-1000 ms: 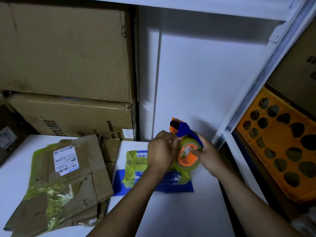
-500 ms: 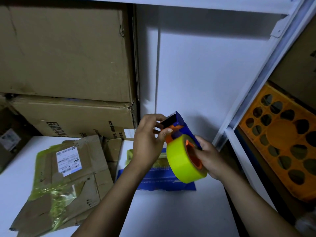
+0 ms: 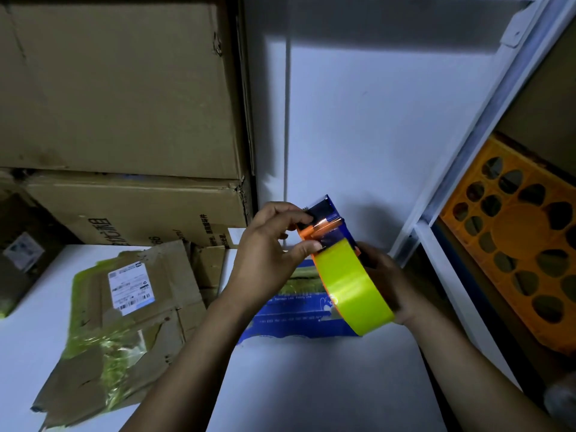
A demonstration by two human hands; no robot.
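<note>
A blue and orange tape dispenser point(image 3: 327, 227) carrying a fat roll of yellow-green tape point(image 3: 350, 286) is held up above the white table point(image 3: 311, 385). My right hand point(image 3: 386, 282) grips the dispenser from the right side, mostly hidden behind the roll. My left hand point(image 3: 268, 254) pinches the front of the dispenser, thumb at the tape's edge and fingertips on the dark cutter end. Beneath them lies a flat blue package point(image 3: 299, 313) with yellow-green tape across it.
A flattened cardboard box point(image 3: 124, 313) with a shipping label and yellow tape lies on the table's left. Large cardboard boxes point(image 3: 124, 88) are stacked behind it. A white wall panel stands at the back. An orange plastic crate point(image 3: 517, 238) sits right of the white frame.
The dispenser has risen off the blue package and turned so the roll's yellow face shows. My left hand moved from the roll up to the dispenser's front end.
</note>
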